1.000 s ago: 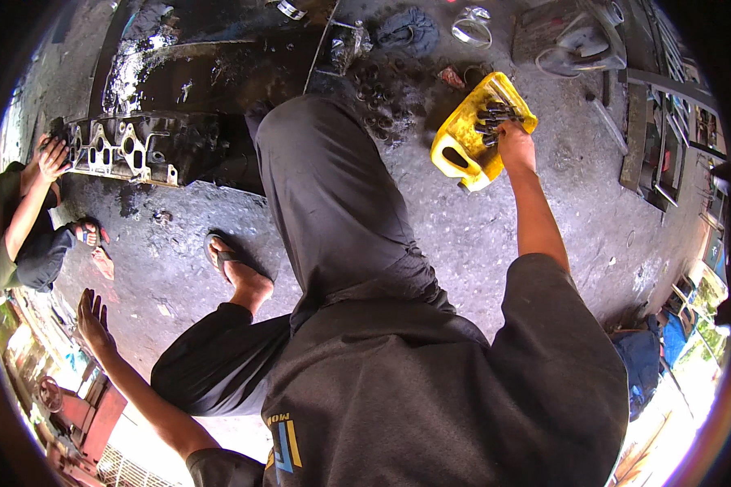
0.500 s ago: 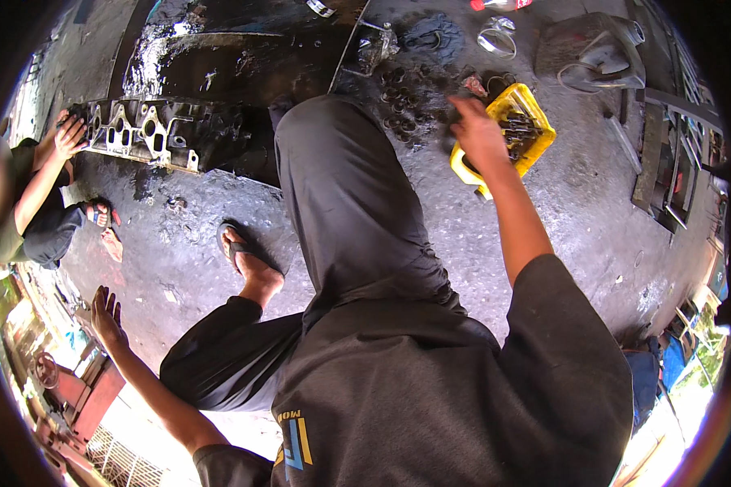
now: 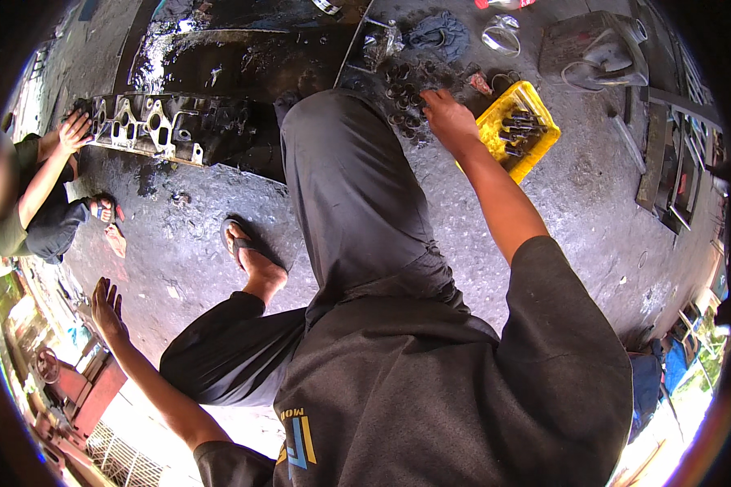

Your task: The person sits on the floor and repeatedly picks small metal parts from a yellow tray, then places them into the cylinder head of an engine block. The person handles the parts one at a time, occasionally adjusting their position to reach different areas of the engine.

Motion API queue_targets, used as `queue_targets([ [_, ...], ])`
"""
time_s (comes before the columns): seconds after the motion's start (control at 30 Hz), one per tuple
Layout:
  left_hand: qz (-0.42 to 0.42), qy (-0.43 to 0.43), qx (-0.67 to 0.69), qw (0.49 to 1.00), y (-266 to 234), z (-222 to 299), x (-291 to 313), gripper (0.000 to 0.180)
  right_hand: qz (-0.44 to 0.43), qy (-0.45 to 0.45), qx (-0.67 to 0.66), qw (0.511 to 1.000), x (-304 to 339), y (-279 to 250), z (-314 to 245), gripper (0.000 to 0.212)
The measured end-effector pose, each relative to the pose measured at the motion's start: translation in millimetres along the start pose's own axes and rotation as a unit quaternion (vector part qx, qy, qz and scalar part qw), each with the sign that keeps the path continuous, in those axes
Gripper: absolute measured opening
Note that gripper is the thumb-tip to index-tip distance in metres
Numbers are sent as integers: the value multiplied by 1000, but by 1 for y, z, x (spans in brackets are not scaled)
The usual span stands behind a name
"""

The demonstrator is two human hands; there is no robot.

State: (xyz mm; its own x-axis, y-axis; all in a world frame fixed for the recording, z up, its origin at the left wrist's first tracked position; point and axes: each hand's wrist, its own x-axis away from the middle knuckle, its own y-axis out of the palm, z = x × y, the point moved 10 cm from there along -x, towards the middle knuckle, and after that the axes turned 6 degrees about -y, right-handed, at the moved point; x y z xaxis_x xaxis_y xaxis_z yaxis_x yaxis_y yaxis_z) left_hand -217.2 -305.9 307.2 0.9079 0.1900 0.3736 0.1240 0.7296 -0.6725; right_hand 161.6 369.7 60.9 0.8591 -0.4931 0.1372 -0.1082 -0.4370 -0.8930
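Observation:
My right hand (image 3: 451,122) is low over a cluster of small dark, oily metal parts (image 3: 400,88) on the floor. Its fingers are curled together at the cluster's right edge; whatever they pinch is hidden. Just right of that hand lies a yellow plastic tub (image 3: 542,156), which looks like a cut-open container, with several dark metal pieces (image 3: 520,130) inside. Out to the left, my left hand (image 3: 110,312) hangs in the air, open and holding nothing, fingers stretched out.
A co-worker's hands (image 3: 73,132) rest on the left end of an engine cylinder head (image 3: 158,134). Oily dark sheet (image 3: 244,61) covers the floor ahead. Further right are a dark cloth (image 3: 439,34), a grey jerrycan (image 3: 589,49) and metal bars (image 3: 666,154).
My right hand has moved left from above the yellow tub to the cluster of dark metal parts, uncovering more of the tub. My left hand stays nearly where it was.

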Motion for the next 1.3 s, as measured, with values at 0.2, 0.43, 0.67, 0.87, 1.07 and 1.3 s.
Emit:
queue_targets([
  [0.2, -27, 10, -6, 1000, 10, 8, -1, 54, 31, 15, 6, 999, -1, -5, -9, 21],
  [0.43, -37, 8, -19, 999, 13, 10, -7, 55, 41, 62, -4, 997, 0, 9, 11, 16],
  [0.67, -39, 2, -24, 999, 22, 16, -7, 55, 117, 129, -35, 984, 12, 6, 33, 16],
  [0.87, -64, 22, -34, 997, 32, 28, -7, 54, 114, 126, -65, 983, 35, -74, 44, 16],
  [1.07, -76, 18, -49, 996, 40, 28, -15, 52, 102, 300, -250, 915, 98, -125, 106, 16],
  [1.3, -86, 24, -49, 995, 40, 26, -19, 52, 46, 287, 20, 957, 121, -83, 149, 17],
])
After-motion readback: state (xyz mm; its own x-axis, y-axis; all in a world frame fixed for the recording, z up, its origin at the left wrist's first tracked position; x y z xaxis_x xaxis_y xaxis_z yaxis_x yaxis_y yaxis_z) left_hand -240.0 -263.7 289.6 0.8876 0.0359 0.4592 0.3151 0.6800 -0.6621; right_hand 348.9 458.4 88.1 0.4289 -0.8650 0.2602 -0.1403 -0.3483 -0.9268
